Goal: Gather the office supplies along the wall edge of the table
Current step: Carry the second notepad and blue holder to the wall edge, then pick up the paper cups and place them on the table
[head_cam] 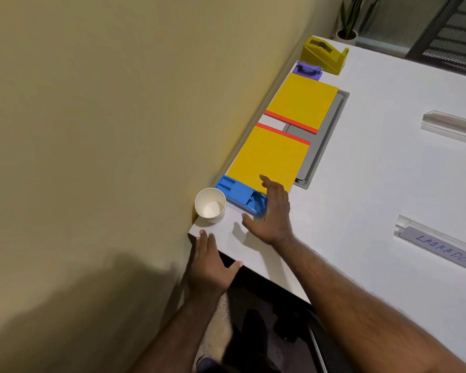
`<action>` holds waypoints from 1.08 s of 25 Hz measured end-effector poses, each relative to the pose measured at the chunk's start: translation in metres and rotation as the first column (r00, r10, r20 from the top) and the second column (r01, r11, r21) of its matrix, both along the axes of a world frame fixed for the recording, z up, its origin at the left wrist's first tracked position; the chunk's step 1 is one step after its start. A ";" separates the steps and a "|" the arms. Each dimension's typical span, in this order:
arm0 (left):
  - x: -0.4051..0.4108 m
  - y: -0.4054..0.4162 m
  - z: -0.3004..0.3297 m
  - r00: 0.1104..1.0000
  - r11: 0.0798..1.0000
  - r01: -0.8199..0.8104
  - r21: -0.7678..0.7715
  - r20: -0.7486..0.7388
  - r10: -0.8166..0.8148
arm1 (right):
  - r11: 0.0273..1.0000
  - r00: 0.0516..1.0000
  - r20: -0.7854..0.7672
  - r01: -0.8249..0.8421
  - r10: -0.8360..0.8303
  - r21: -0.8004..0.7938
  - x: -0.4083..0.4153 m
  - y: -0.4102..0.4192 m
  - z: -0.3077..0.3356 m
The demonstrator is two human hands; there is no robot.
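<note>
— Where the white table (361,184) meets the beige wall (119,103), what sits in the row?

— From the head camera, nearest the corner stands a white paper cup (210,206), upright and close against the wall. Just beside it lies a blue stapler (240,197), then a yellow folder (269,160) with a red edge, then a second yellow folder (303,100) partly over a grey tray (331,125). Beyond that comes a purple hole punch (307,70), and last a yellow tape dispenser (324,53).

— And the hands?

— The right hand (273,214) lies against the outer end of the blue stapler, its fingers (267,181) straight and loosely spread, reaching onto the near corner of the closer folder. It curls round nothing. The left hand (209,267) rests at the table's near corner, fingers straight and together on the top, thumb out along the front edge, holding nothing.

— Anything away from the wall?

— Two clear plastic name holders lie well apart from the row: one (452,127) farther off, one (439,246) nearer with a handwritten card reading LABRADOR. A potted plant (347,25) stands past the far end of the table.
</note>
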State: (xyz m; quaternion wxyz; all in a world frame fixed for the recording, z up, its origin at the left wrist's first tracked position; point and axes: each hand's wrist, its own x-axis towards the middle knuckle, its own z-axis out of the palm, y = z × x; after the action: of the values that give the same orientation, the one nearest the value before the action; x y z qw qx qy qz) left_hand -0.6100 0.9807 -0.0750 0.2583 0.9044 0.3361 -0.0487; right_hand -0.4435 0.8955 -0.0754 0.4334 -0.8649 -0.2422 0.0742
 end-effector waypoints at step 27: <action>-0.004 0.030 0.023 0.963 0.984 0.138 -0.109 -0.220 -0.159 | 0.998 0.999 0.038 -0.025 0.027 -0.060 -0.041 -0.023 0.075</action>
State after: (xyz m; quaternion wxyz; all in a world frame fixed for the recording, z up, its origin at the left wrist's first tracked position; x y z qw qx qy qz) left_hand -0.6138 1.0106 -0.0524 0.2556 0.9025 0.2921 -0.1868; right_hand -0.4846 0.8729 -0.0009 0.4017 -0.8754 -0.2595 0.0703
